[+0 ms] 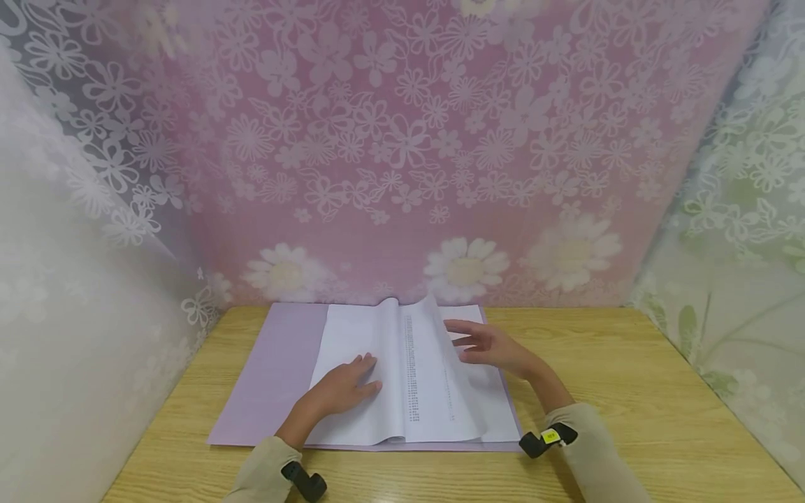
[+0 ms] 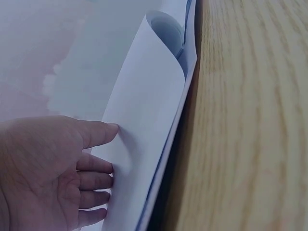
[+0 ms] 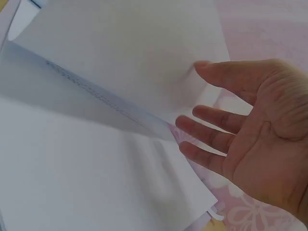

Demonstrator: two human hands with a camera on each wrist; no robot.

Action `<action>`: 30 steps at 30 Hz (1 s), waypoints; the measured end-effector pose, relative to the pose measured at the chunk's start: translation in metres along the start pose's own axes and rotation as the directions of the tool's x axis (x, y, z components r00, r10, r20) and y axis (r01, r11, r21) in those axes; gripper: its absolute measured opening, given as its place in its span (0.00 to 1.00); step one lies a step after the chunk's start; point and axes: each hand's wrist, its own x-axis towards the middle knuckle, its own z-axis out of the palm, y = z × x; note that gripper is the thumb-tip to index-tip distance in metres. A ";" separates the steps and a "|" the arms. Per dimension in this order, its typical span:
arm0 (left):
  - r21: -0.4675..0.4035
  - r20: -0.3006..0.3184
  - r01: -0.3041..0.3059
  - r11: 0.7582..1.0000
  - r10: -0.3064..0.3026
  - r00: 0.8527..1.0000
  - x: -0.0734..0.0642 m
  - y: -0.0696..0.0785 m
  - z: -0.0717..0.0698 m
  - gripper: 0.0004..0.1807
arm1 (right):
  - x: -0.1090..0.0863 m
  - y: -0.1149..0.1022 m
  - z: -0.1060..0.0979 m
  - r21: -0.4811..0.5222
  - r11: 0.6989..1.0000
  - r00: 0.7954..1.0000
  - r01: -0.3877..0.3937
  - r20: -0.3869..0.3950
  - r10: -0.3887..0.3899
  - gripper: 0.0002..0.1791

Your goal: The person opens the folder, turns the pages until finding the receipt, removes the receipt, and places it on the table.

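Note:
A stack of white pages (image 1: 349, 328) lies open in a pale purple folder (image 1: 267, 377). My left hand (image 1: 344, 388) rests on the turned pages at the left, its fingers fairly straight. In the left wrist view the thumb and fingertips touch a page that curls over at the fold (image 2: 144, 91). My right hand (image 1: 490, 347) is at the right edge of a lifted page (image 1: 434, 370) bearing columns of small print. In the right wrist view the thumb presses on that page (image 3: 125, 43), the index finger is partly hidden behind it, and the other fingers are spread beside it.
The folder lies on a wood-grain table (image 1: 597, 370), close to its back edge. A pink flowered curtain (image 1: 377, 175) hangs behind, with pale flowered cloth at both sides. A black strap device (image 1: 534, 443) sits on the right wrist, another (image 1: 308, 482) on the left.

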 end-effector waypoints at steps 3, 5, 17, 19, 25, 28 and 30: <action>-0.005 0.002 0.006 1.000 -0.006 1.000 -0.001 0.001 0.000 0.36 | 0.002 -0.004 0.007 -0.057 0.998 0.999 0.009 0.039 -0.007 0.41; -0.007 0.001 0.009 1.000 -0.009 1.000 -0.001 0.001 0.000 0.36 | 0.003 -0.008 0.012 -0.104 0.995 0.999 0.004 0.053 0.001 0.43; -0.036 -0.001 -0.012 0.999 0.012 1.000 0.000 -0.002 -0.002 0.35 | 0.006 -0.022 0.038 -0.263 0.963 0.996 -0.057 0.051 0.073 0.43; -0.047 0.000 -0.014 0.999 0.014 1.000 -0.001 -0.002 -0.003 0.34 | 0.006 -0.023 0.043 -0.287 0.956 0.996 -0.059 0.047 0.076 0.41; -0.052 -0.005 -0.024 0.998 0.024 1.000 -0.001 -0.002 -0.004 0.34 | 0.009 -0.026 0.053 -0.327 0.943 0.996 -0.069 0.028 0.082 0.39; -0.051 -0.007 -0.028 0.998 0.027 1.000 -0.001 -0.002 -0.005 0.34 | 0.010 -0.029 0.056 -0.353 0.932 0.996 -0.078 0.013 0.088 0.38; -0.052 -0.011 -0.031 0.998 0.031 0.999 -0.001 -0.002 -0.007 0.33 | 0.012 -0.030 0.057 -0.376 0.924 0.996 -0.077 0.006 0.085 0.38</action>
